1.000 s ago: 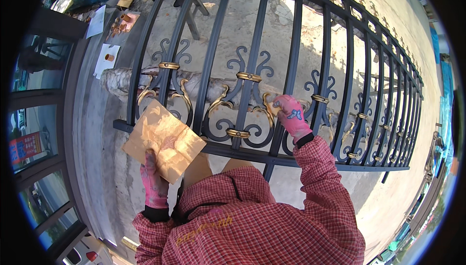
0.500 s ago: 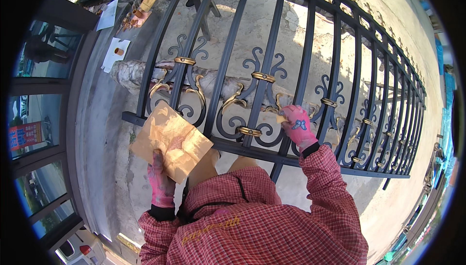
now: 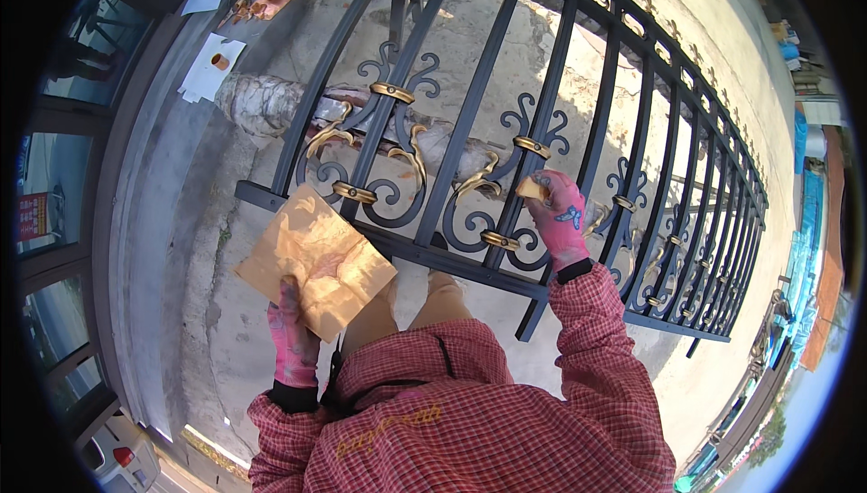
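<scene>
Concrete ground; left hand grips cardboard, right hand sponges railing

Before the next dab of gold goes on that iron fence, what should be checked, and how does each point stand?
1. Right hand holds the small gold-tipped applicator: ok.
2. Applicator reaches the scrollwork of the black fence panel: ok, it sits right against a curl.
3. Left hand grips the gold-smeared board: ok.
4. Board held close beside the work: ok.
5. Both hands gloved: ok, pink gloves.
6. Enough gold left on the applicator: cannot tell.
</scene>
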A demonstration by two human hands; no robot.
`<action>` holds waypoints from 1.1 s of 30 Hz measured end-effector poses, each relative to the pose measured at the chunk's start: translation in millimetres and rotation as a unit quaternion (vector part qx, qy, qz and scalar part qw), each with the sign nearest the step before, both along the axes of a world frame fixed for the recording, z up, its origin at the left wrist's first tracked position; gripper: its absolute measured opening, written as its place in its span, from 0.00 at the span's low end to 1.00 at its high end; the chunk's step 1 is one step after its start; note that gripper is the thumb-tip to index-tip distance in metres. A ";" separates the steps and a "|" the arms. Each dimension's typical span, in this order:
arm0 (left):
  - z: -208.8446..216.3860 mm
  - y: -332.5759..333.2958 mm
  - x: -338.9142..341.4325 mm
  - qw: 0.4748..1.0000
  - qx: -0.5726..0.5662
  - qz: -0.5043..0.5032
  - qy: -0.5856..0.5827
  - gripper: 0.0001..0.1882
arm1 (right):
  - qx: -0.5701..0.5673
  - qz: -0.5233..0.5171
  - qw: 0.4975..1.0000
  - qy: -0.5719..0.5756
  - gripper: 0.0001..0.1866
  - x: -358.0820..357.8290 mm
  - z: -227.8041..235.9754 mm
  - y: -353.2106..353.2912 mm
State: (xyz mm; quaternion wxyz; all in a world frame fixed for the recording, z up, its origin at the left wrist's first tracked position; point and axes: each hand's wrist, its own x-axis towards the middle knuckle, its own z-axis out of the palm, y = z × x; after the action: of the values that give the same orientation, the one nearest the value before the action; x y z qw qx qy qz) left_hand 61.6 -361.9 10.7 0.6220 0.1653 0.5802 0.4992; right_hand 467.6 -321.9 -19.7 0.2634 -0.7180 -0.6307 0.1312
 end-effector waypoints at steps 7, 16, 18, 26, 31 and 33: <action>-8.2 -3.0 -24.7 1.000 -0.014 0.024 0.001 0.28 | -0.074 0.101 0.992 -0.008 0.19 -58.5 -1.5 43.8; -2.3 -13.4 -39.8 0.998 -0.019 0.061 -0.006 0.28 | -0.037 0.125 0.990 -0.056 0.19 -52.3 -37.1 30.7; -1.4 -14.3 -36.7 0.998 -0.014 0.068 -0.005 0.28 | -0.033 0.102 0.991 -0.080 0.20 -55.1 -39.8 31.1; -10.1 -17.1 -37.9 0.997 -0.003 0.071 -0.009 0.27 | -0.029 0.069 0.993 -0.086 0.21 -67.0 -48.9 24.6; 2.6 -10.1 -29.8 0.997 -0.008 0.076 -0.007 0.25 | -0.041 0.085 0.992 -0.089 0.20 -61.4 -43.3 29.6; -8.3 -14.9 -31.8 0.997 0.000 0.080 0.008 0.25 | -0.058 0.099 0.988 -0.103 0.19 -60.6 -38.6 37.9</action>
State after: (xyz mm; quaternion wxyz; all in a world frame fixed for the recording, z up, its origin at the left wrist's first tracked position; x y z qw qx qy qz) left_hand 29.7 -376.9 2.4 0.5757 0.1227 0.5962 0.5459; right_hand 407.0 -284.1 -58.3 0.1408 -0.6757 -0.7139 0.1180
